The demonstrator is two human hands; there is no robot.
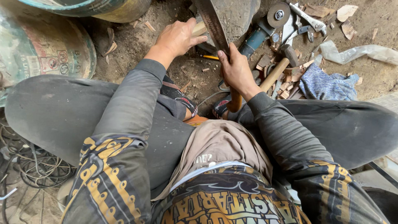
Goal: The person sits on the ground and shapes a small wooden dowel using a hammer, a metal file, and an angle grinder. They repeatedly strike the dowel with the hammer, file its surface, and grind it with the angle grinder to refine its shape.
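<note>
tools – grinder (pixel 259 35), hammer (pixel 278 68) – crowd right; bare dirt (pixel 137 41) left.

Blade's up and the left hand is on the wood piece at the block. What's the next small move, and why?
Probably slide the left hand back along the pale wood piece before bringing the blade down. The fingers rest right beside the blade's edge at the chopping block, while the right hand grips the wooden handle, so little margin shows.

Chopping block (pixel 240 14) ahead on ground (pixel 137 41); angle grinder (pixel 265 29), hammer (pixel 277 68), wrench (pixel 309 16) right of it; cloth (pixel 327 85) farther right; drum (pixel 41 49) left.
</note>
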